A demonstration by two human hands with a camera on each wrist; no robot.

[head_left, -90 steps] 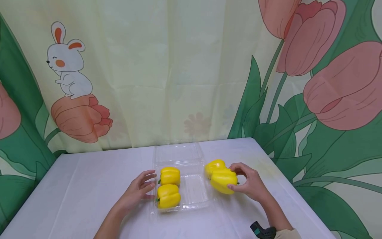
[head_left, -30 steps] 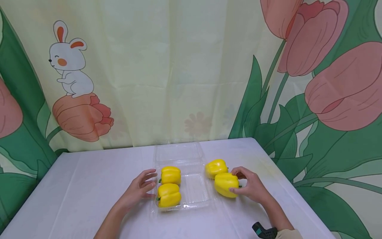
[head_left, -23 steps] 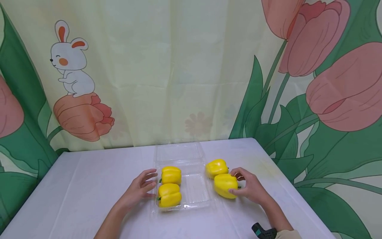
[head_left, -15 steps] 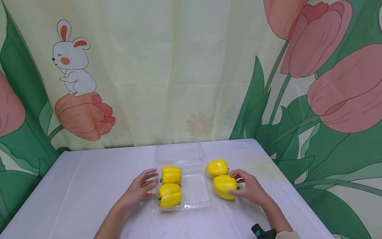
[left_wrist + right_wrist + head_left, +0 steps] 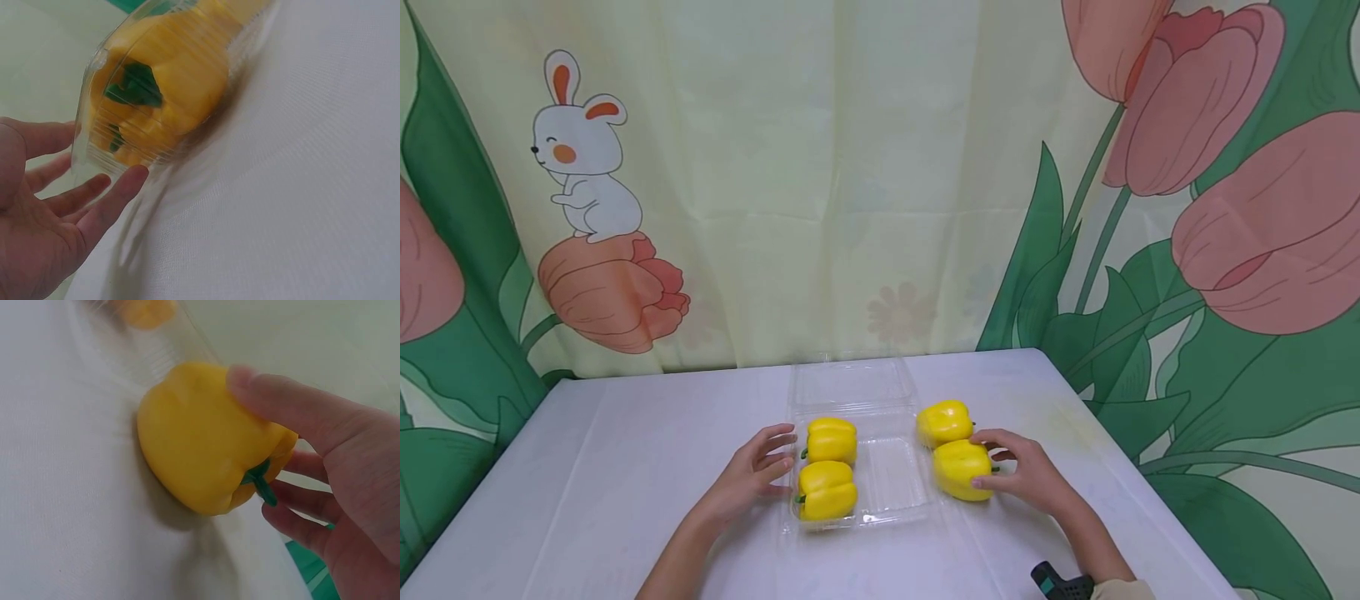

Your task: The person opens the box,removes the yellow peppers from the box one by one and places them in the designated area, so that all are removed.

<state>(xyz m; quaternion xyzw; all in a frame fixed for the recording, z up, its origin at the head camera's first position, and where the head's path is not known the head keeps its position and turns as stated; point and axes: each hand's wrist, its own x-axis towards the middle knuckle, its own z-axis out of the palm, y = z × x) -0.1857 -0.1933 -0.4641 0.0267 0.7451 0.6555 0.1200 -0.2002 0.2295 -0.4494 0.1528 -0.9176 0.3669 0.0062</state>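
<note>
A clear plastic clamshell box lies with its lid folded back. Two yellow bell peppers sit one behind the other in its left half: a rear one and a front one. At the box's left wall my left hand has its relaxed fingers spread, fingertips right at the plastic. To the right of the box, my right hand holds a third yellow bell pepper between thumb and fingers, its green stem towards the palm. Another yellow bell pepper lies just behind it.
The transparent lid lies flat towards the back edge of the table. A white cloth covers the table. Behind it hangs a curtain printed with a rabbit and tulips. A dark device is strapped at the right wrist.
Over these seconds the held pepper has shifted slightly towards the front and down with the right hand, baring more of the pepper behind it. The left hand stays put at the box.
</note>
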